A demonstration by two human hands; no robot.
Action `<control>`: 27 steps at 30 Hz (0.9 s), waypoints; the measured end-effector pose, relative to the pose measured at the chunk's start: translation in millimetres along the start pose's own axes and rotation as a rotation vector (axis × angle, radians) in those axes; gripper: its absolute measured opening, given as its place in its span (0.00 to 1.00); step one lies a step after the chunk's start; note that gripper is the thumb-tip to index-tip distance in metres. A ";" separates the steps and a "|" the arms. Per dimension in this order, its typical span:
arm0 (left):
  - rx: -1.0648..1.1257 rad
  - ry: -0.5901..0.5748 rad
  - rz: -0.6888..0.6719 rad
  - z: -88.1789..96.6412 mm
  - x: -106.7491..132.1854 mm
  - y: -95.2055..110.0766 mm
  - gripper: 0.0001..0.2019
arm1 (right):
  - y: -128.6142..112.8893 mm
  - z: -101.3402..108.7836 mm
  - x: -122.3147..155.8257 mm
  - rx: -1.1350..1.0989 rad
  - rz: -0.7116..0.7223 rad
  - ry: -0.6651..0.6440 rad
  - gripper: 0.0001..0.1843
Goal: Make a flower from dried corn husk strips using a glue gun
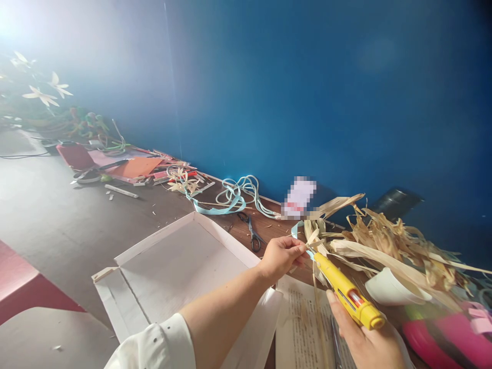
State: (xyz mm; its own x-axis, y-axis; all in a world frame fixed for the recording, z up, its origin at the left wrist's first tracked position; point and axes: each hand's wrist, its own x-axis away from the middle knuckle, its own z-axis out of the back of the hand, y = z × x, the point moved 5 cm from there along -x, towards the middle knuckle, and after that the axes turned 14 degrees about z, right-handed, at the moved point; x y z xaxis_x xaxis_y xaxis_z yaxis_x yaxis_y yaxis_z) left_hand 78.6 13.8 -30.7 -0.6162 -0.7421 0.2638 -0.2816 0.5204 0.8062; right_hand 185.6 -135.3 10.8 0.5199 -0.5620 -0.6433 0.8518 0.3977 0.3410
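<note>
My right hand (365,335) is closed around a yellow glue gun (346,289) at the lower right, its nozzle pointing up-left. My left hand (280,254) pinches a small strip of dried husk with a bit of light blue ribbon (309,241) right at the nozzle tip. A heap of dried corn husks (388,241) lies just behind both hands. My left forearm in a white sleeve (157,346) crosses an open white cardboard box (177,266).
Scissors (251,233) lie on the brown table beside the box. A coil of pale cord and blue ribbon (238,195) sits by the blue wall. A printed page (303,318) and a white cup (388,289) are under my hands. Paper scraps and husk flowers (184,180) crowd the far left.
</note>
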 end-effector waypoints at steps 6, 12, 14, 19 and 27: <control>0.007 -0.002 0.000 -0.8 1.0 1.2 0.23 | -4.1 6.1 -6.4 0.022 0.076 0.045 0.24; -0.002 -0.002 0.000 0.3 0.5 0.0 0.23 | -5.3 4.8 -5.5 0.136 0.133 -0.031 0.23; -0.003 -0.002 -0.003 0.5 0.1 -0.1 0.24 | -7.3 4.9 -5.4 0.172 0.164 -0.029 0.23; -0.004 -0.002 -0.004 0.5 -0.3 0.1 0.24 | -8.0 3.9 -2.7 0.132 0.163 -0.016 0.21; -0.003 -0.004 -0.004 0.9 -1.8 -1.9 0.24 | -14.3 12.0 -21.8 0.169 0.236 -0.009 0.26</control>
State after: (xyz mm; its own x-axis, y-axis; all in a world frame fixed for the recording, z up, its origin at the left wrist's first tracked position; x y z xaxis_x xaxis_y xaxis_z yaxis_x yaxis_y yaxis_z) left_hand 79.5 14.6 -33.2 -0.6176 -0.7427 0.2586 -0.2821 0.5162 0.8087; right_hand 162.8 -137.4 28.1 0.7050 -0.4747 -0.5269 0.7054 0.3918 0.5907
